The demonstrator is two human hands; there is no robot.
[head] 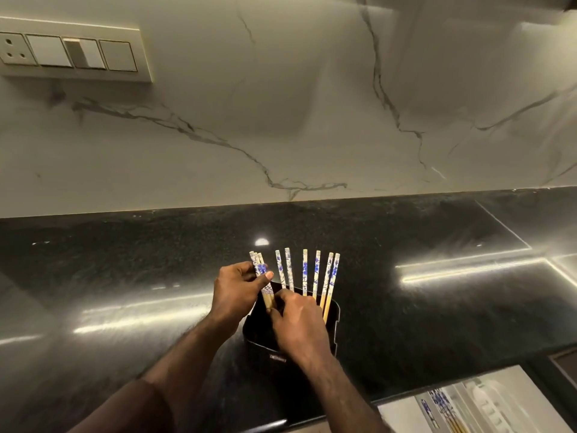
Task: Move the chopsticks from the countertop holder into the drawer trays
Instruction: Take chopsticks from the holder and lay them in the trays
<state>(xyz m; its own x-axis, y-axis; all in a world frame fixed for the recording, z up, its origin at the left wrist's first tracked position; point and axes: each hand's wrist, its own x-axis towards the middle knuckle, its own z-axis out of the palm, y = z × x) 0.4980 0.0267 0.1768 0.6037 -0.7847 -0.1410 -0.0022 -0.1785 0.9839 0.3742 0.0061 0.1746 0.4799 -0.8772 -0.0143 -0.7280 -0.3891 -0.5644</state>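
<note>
A black holder (331,320) stands on the dark countertop near its front edge. Several chopsticks (316,273) with blue-and-white patterned tops and wooden tips stand upright in it. My left hand (237,292) grips a small bunch of chopsticks (261,270) at the holder's left side, thumb across them. My right hand (299,326) reaches over the holder's mouth, and its fingertips pinch the lower wooden part of that same bunch. An open drawer with white trays (487,401) shows at the bottom right; several chopsticks (441,407) lie in one tray.
The glossy black countertop (125,276) runs the full width, backed by a white marble wall. A switch and socket panel (71,51) sits on the wall at the upper left. The drawer juts out below the counter's front edge at the right.
</note>
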